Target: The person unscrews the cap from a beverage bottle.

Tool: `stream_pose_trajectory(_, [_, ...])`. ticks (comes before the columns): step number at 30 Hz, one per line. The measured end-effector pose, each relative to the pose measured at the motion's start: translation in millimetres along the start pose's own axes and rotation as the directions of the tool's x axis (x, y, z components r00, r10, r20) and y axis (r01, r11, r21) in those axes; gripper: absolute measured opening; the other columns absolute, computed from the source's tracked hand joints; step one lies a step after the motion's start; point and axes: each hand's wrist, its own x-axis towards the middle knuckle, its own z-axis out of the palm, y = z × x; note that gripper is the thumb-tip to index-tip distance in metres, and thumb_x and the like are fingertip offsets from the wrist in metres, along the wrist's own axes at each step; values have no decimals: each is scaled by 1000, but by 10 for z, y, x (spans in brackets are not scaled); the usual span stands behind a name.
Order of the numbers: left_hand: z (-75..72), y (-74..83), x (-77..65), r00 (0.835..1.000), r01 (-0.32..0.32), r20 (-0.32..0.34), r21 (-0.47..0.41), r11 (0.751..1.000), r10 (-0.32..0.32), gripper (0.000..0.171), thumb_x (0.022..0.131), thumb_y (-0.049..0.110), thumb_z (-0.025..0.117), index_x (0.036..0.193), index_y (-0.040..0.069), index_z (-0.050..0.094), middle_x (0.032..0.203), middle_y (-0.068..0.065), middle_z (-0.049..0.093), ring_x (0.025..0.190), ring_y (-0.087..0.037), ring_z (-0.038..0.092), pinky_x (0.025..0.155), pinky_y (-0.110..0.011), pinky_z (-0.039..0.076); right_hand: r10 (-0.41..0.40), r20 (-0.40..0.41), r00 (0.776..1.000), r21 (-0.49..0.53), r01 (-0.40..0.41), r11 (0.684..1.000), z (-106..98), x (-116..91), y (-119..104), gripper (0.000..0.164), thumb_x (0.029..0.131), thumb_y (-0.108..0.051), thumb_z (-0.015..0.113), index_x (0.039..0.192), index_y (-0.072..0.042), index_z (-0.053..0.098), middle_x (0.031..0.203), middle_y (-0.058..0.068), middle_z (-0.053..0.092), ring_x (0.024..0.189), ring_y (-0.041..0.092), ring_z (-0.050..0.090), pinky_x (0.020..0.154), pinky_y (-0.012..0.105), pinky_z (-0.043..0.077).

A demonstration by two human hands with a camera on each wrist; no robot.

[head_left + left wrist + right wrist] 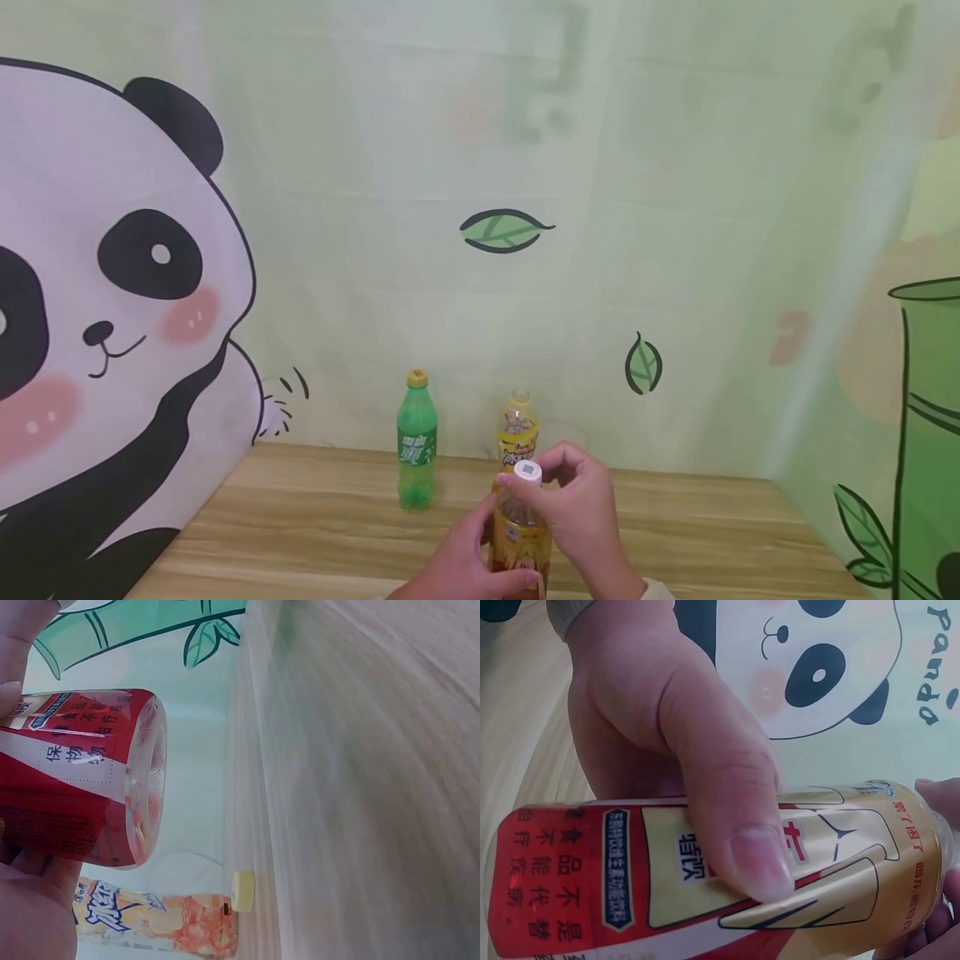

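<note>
My left hand (pixel 467 557) grips the body of a plastic drink bottle (pixel 517 542) with a gold and red label. In the right wrist view the thumb (pixel 761 855) lies across the label. The bottle is upright, and its base shows raised above the table in the left wrist view. At its top, my right hand (pixel 588 510) pinches the white bottle cap (pixel 528 472) between thumb and fingers. Behind the hands stands an uncapped bottle with a yellow label (pixel 519 427), partly hidden. A yellow cap (pixel 243 891) lies on the table by its base.
To the left, a green soda bottle (pixel 416 442) with a yellow cap stands on the wooden table (pixel 315 517). A pale green backdrop (pixel 360 275) printed with a panda and leaves rises behind the table's back edge.
</note>
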Motion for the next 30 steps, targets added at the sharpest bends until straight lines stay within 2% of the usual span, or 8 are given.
stream_pose_trajectory(6, [-15, 2, -9, 997, -65, 35, 7, 998, 64, 67, 90, 29, 80, 147, 30, 44, 126, -2, 66, 109, -21, 68, 88, -29, 60, 2, 33, 999, 15, -3, 1000, 1, -2, -15, 38, 66, -24, 97, 83, -6, 69, 86, 5, 68, 80, 18, 62, 72, 25, 51])
stream_pose_trajectory(11, [-13, -5, -14, 996, -80, 38, -6, 997, 80, 69, 90, 27, 80, 148, 31, 43, 126, -1, 67, 108, -20, 69, 89, -29, 60, 1, 95, 995, 42, -5, 999, -22, 13, -14, 36, 69, -24, 95, 88, -6, 71, 88, 6, 71, 84, 20, 65, 80, 27, 54])
stream_pose_trajectory(20, [-19, -34, 6, 990, -139, 33, 12, 990, 138, 68, 89, 24, 81, 147, 30, 45, 125, -2, 68, 108, -18, 70, 91, -31, 59, -50, 232, 971, 63, 36, 997, -104, 93, 77, 27, 78, -17, 88, 98, -6, 73, 97, 8, 73, 93, 22, 66, 91, 31, 55])
stream_pose_trajectory(25, [-25, -25, 16, 983, -181, 34, 45, 982, 180, 68, 89, 23, 81, 147, 28, 46, 125, -2, 68, 109, -16, 69, 91, -31, 59, -113, 336, 935, 93, 86, 992, -171, 149, 111, 25, 85, -13, 82, 105, -2, 72, 100, 5, 74, 98, 18, 67, 97, 31, 53])
stream_pose_trajectory(30, [-35, -13, 14, 984, -177, 44, 60, 982, 174, 66, 88, 22, 82, 145, 27, 48, 126, -2, 67, 110, -15, 68, 93, -30, 58, -215, 465, 859, 214, 126, 969, -239, 204, 172, 28, 93, -6, 72, 112, 13, 65, 106, 0, 76, 100, 11, 69, 93, 29, 55])
